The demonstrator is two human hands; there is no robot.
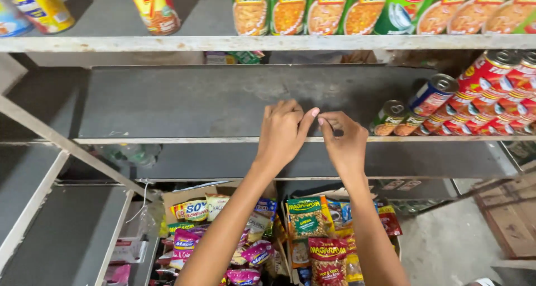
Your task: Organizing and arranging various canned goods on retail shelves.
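Observation:
My left hand [283,130] and my right hand [345,139] meet over the front edge of a dark grey shelf board [223,104]. Their fingertips touch or nearly touch around something very small that I cannot make out. The left hand's fingers are curled; the right hand's thumb and forefinger are pinched. Both forearms reach up from below. Just right of my right hand stand small cans [389,118] and a blue can [431,94] lying tilted on them.
Red cans [491,90] are stacked at the shelf's right end. Green packets [324,9] and tins [153,6] stand on the shelf above. Below, cardboard boxes hold snack packets [307,219]. A white metal frame [67,146] slants at the left.

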